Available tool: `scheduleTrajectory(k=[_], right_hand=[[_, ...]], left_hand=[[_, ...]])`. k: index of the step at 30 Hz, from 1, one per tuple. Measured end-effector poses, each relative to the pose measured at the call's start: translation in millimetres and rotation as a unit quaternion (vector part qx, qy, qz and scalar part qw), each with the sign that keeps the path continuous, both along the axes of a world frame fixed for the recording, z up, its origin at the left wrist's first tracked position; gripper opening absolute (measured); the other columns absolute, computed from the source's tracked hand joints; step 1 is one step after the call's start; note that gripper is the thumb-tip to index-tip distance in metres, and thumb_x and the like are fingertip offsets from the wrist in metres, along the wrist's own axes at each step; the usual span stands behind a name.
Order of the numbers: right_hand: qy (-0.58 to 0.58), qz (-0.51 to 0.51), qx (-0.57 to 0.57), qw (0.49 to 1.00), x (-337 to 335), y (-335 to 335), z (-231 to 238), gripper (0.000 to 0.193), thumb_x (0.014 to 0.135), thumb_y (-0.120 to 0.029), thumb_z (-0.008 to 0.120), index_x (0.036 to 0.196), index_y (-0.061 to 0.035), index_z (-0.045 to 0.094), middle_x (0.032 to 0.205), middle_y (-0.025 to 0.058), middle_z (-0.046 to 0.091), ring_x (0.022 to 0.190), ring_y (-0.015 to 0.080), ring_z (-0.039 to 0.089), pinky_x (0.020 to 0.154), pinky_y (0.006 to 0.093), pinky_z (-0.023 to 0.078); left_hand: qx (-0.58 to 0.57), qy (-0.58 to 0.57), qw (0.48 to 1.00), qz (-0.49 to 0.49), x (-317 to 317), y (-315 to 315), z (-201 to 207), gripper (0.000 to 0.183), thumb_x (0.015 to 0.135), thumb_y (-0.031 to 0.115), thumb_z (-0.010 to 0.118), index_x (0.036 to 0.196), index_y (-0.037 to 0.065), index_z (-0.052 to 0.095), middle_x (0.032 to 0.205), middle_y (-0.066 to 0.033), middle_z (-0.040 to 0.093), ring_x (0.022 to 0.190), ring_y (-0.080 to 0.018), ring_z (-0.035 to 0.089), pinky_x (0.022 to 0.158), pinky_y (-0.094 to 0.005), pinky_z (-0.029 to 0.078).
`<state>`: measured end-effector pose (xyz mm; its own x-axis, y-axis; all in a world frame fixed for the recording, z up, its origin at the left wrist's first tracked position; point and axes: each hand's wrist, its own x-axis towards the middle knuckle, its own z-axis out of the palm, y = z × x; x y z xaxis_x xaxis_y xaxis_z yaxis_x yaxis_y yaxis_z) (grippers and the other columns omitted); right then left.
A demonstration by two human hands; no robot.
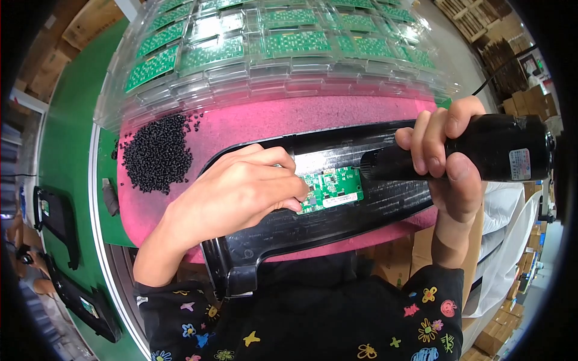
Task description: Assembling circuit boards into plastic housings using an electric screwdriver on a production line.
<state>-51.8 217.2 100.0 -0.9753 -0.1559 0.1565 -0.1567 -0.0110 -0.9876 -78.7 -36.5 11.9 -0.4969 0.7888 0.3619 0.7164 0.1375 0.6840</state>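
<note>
Black cylindrical tool (503, 147) sits closest — my right hand (436, 144) has its fingers and thumb wrapped round the barrel, its nose at the right end of the green circuit board (337, 183). That board lies inside the long black shell (385, 210) on a pink pad (265, 111). My left hand (241, 186) bends over the board's left end, fingers close together — whether pinching or just pressing, I can't tell. Small black pieces (158, 153) lie heaped at left.
</note>
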Motion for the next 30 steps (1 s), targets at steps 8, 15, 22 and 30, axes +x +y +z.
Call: scheduleTrajectory(k=[8,15,22,30], right_hand=[[0.0,0.013,0.049,0.999,-3,-9,4,0.041,0.078,-0.029,0.072,0.099,-0.0103,0.042,0.065,-0.002,0.047,0.06,0.0109,0.048,0.078,0.0315,0.05],[-0.001,0.031,0.025,0.999,-19,-12,-6,0.035,0.08,-0.029,0.07,0.093,-0.0106,0.043,0.06,-0.0038,0.043,0.053,0.0092,0.042,0.065,0.0292,0.042],[0.01,0.017,0.011,1.0,-18,-23,-16,0.036,0.081,-0.031,0.07,0.094,-0.0105,0.044,0.058,-0.0049,0.041,0.051,0.0084,0.04,0.061,0.028,0.036],[0.059,0.1,-0.137,0.984,-1,-35,10,0.031,0.084,-0.026,0.067,0.1,-0.0145,0.043,0.063,-0.0079,0.05,0.056,0.0067,0.047,0.069,0.0277,0.036]], left_hand=[[-0.025,-0.003,1.0,0.003,3,0,0,0.018,0.077,0.02,0.073,0.09,0.008,0.07,0.087,0.0015,0.071,0.085,-0.0189,0.065,0.073,-0.0323,0.05],[-0.021,-0.056,0.998,0.003,2,-2,-3,0.015,0.079,0.02,0.072,0.09,0.009,0.07,0.085,0.0017,0.072,0.07,-0.0189,0.066,0.065,-0.0328,0.049],[-0.04,-0.097,0.994,0.004,3,-8,-3,0.011,0.079,0.017,0.073,0.084,0.008,0.069,0.086,-0.0025,0.073,0.066,-0.0212,0.067,0.061,-0.0334,0.049],[0.008,-0.062,0.998,0.026,5,-8,-6,0.014,0.081,0.016,0.072,0.09,0.005,0.069,0.079,-0.0075,0.07,0.069,-0.0259,0.067,0.063,-0.0357,0.052]])
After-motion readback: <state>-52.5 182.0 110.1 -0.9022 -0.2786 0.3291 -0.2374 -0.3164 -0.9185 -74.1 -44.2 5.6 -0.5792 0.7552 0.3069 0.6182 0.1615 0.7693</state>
